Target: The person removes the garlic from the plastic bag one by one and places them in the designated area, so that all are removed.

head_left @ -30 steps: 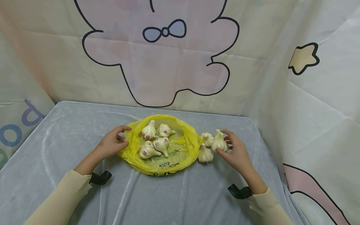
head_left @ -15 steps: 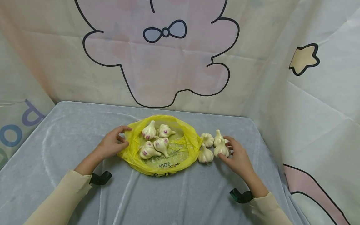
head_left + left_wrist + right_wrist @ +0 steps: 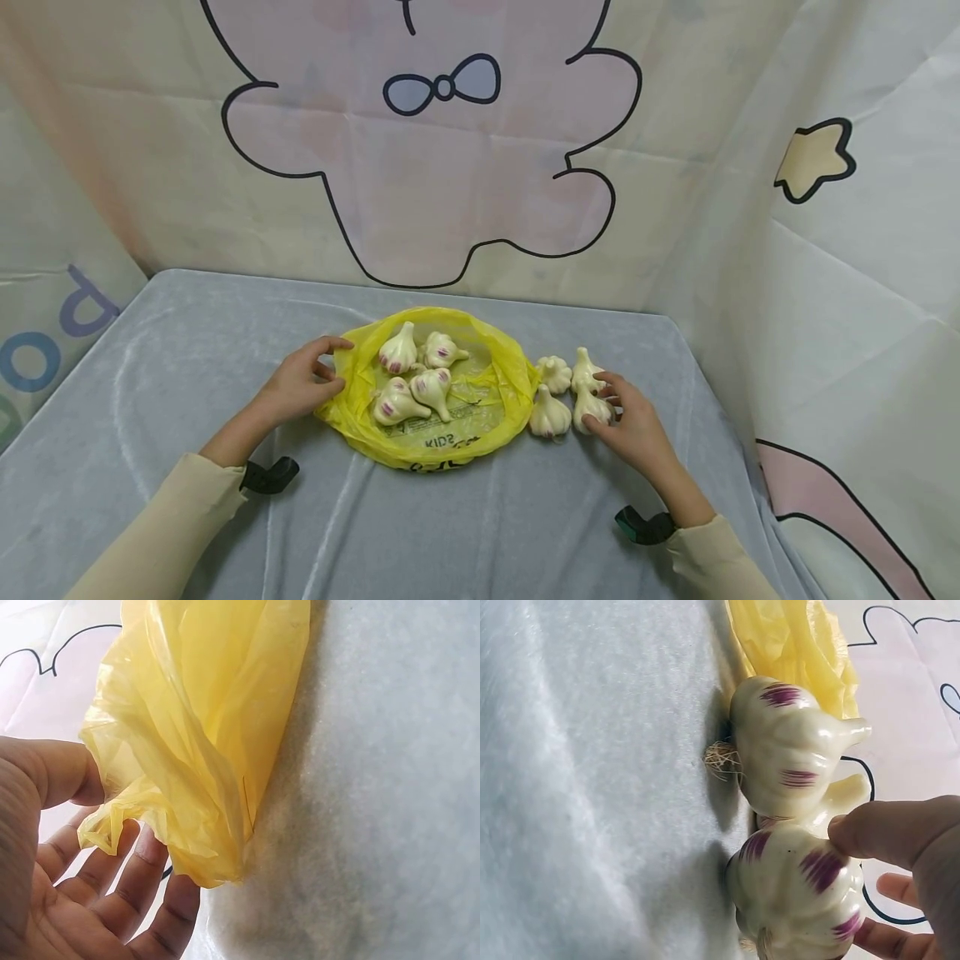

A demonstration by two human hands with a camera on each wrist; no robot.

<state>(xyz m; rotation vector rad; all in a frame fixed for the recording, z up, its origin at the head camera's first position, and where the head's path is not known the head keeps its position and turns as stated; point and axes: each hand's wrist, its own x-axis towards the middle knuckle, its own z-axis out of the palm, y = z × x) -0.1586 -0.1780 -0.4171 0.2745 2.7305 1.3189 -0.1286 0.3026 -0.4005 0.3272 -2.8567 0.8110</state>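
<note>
A yellow plastic bag (image 3: 367, 437) lies opened wide on the table, with several white garlic bulbs (image 3: 399, 402) inside. At its left edge my left hand (image 3: 294, 385) holds the rim, the crumpled film between thumb and fingers in the left wrist view. To the bag's right, several more bulbs stand close together. My right hand (image 3: 636, 423) grips the near right one, a purple-streaked garlic bulb (image 3: 791, 889), its thumb (image 3: 877, 832) on the top side. A second bulb (image 3: 780, 750) with roots sits beside it. Behind the held bulb stands another bulb (image 3: 582, 367).
A grey velvety cloth (image 3: 420, 533) covers the table. Behind it hangs a curtain (image 3: 675, 125) printed with a pink figure and a star. Dark wrist cameras (image 3: 645, 527) jut from both wrists.
My right hand has come down and slightly toward me with its garlic bulb, which now sits in front of the back right one. The left hand has stayed at the bag's edge.
</note>
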